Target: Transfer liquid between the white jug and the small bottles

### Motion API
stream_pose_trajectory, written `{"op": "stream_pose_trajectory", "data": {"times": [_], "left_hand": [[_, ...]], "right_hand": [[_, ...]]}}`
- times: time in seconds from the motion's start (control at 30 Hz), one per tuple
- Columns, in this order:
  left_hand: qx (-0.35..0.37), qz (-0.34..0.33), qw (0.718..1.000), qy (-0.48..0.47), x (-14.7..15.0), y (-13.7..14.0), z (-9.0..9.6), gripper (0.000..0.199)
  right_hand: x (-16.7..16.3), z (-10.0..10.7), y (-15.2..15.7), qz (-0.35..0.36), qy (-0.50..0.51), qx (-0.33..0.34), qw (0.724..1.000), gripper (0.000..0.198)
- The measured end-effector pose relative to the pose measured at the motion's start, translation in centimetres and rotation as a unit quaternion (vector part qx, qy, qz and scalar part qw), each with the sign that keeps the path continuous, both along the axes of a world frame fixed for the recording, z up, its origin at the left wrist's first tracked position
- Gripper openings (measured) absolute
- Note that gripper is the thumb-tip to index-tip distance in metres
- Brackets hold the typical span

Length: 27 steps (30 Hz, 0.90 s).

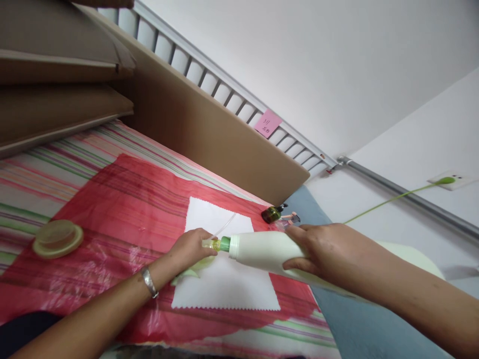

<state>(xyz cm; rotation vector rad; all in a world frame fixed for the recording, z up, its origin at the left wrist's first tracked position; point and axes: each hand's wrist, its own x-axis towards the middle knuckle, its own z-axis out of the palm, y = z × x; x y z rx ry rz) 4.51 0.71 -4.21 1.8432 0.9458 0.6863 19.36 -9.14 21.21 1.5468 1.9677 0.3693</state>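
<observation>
My right hand [318,244] wraps round a pale green bottle-like body [265,249], which lies level with its ribbed neck to the left. From that neck sticks a bright green tip [225,244]. My left hand [192,248] pinches a translucent yellow piece [212,244] that meets the green tip. A thin clear tube [226,224] slants up beside it. Partly hidden below my left fingers are pale yellow-green, pointed shapes [190,273]. Under both hands a white sheet with zigzag edges [232,294] lies on a red plastic sheet [112,214].
A round pale-yellow lid-like thing [59,238] lies at the left. Behind the white sheet are a dark green pump bottle [271,214] and a small pinkish item [288,219]. A brown board [209,144] leans along a white railing. At right, a green stem [396,199] rises towards the wall.
</observation>
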Motion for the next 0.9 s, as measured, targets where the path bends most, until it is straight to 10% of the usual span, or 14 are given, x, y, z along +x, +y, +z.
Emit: {"op": "stream_pose_trajectory", "data": {"times": [0.9], "left_hand": [[0.017,-0.003,1.000,-0.003,0.0,0.1,-0.6,0.038]], "right_hand": [[-1.3,-0.4,0.0,0.018,-0.045,0.001,0.999,0.023]]}}
